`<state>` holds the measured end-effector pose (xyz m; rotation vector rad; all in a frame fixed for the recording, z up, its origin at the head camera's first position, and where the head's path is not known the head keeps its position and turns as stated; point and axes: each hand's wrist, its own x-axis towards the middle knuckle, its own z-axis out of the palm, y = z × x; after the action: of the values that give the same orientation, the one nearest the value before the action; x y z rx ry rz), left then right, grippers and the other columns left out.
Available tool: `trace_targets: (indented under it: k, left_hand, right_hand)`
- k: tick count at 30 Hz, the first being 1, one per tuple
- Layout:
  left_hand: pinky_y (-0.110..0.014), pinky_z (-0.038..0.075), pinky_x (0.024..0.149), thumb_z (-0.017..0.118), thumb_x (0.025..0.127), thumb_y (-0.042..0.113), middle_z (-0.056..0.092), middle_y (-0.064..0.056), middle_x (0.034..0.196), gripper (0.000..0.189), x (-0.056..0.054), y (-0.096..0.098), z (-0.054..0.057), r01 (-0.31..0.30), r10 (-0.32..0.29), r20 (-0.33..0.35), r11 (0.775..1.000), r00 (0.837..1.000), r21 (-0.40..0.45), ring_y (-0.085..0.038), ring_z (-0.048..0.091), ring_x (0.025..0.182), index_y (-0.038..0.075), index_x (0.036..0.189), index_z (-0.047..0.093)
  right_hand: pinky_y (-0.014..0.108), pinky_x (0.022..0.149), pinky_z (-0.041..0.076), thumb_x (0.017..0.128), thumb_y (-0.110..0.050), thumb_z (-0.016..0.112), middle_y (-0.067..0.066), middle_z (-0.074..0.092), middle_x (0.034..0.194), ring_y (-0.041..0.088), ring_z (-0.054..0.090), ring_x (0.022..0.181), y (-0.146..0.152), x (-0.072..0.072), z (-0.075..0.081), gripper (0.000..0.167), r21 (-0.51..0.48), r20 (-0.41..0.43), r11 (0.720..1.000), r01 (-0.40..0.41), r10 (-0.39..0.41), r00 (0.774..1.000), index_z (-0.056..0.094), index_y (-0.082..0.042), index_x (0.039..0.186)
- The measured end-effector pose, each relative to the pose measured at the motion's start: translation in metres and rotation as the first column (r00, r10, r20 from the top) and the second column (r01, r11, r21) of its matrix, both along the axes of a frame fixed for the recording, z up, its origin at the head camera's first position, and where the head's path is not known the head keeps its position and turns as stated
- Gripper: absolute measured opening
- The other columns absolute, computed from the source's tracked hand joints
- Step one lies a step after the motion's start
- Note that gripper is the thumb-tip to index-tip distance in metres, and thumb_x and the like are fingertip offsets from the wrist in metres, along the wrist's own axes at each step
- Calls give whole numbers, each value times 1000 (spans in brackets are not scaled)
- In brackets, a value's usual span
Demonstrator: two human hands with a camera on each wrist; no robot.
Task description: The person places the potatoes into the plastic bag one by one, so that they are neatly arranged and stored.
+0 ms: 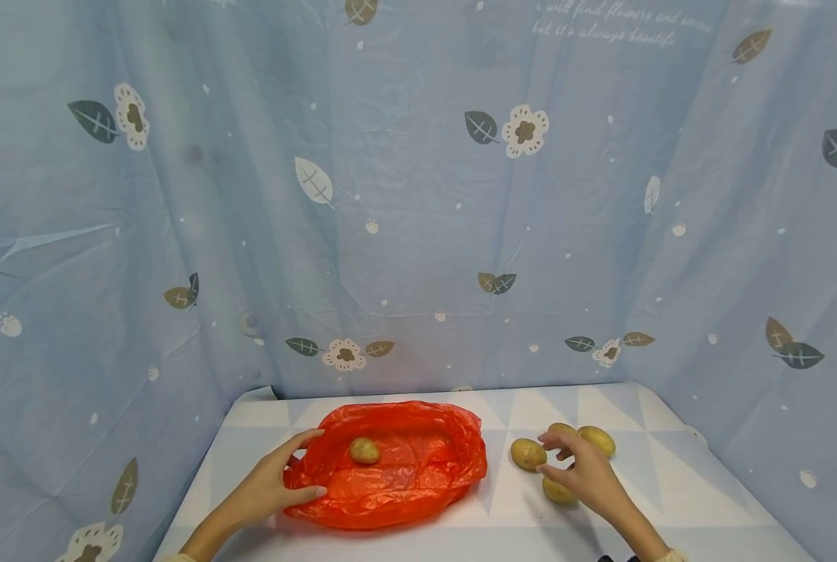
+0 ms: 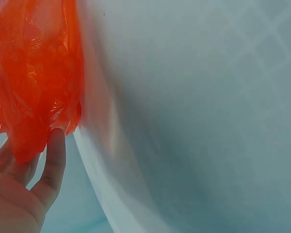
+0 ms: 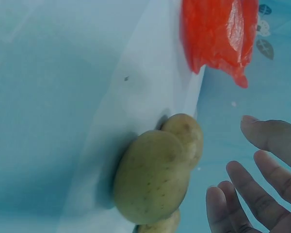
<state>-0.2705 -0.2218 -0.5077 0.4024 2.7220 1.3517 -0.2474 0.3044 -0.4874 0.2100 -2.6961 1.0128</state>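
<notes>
A red plastic bag lies spread on the table with its mouth facing up, and one potato is inside it. My left hand is at the bag's left end, thumb and fingers spread apart; in the left wrist view a thumb or fingertip touches the bag. My right hand is over a loose group of potatoes, its fingers bent a little and holding nothing. Beside its fingertips lies the leftmost potato. In the right wrist view the hand stands apart from the nearest potato.
Other potatoes lie around the right hand: one at the right, one behind and one in front, partly covered by the hand. A patterned white tablecloth covers the table. Blue printed curtains enclose the back and sides.
</notes>
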Motion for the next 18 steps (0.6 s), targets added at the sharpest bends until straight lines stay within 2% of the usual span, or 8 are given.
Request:
trace_targets:
  k: [8, 13, 18]
  left_hand:
    - [-30, 54, 76, 91, 77, 37, 54, -9, 142, 87, 0, 1, -1, 1, -1, -5, 1000, 1000, -1, -23, 55, 101, 26, 151, 47]
    - [-29, 54, 75, 91, 77, 37, 53, -10, 143, 87, 1, 0, 0, -2, 2, -7, 1000, 1000, -5, -24, 55, 102, 27, 151, 47]
    - [-29, 55, 75, 91, 78, 35, 53, -12, 143, 87, 2, -1, 2, 8, -8, -15, 1000, 1000, 0, -24, 55, 102, 26, 151, 47]
  right_hand:
    - [29, 68, 54, 79, -13, 89, 8, 75, 106, 26, 67, 89, 11, 8, -8, 39, -2, -16, 1000, -25, 25, 1000, 73, -8, 114]
    - [35, 73, 58, 80, -20, 89, 4, 75, 107, 21, 68, 89, 16, 11, -14, 42, 12, -11, 1000, -13, 13, 1000, 72, -9, 117]
    - [39, 76, 59, 80, -21, 89, 4, 74, 108, 16, 68, 86, 20, 14, -19, 44, 13, 10, 1000, -2, 2, 1000, 72, -9, 119]
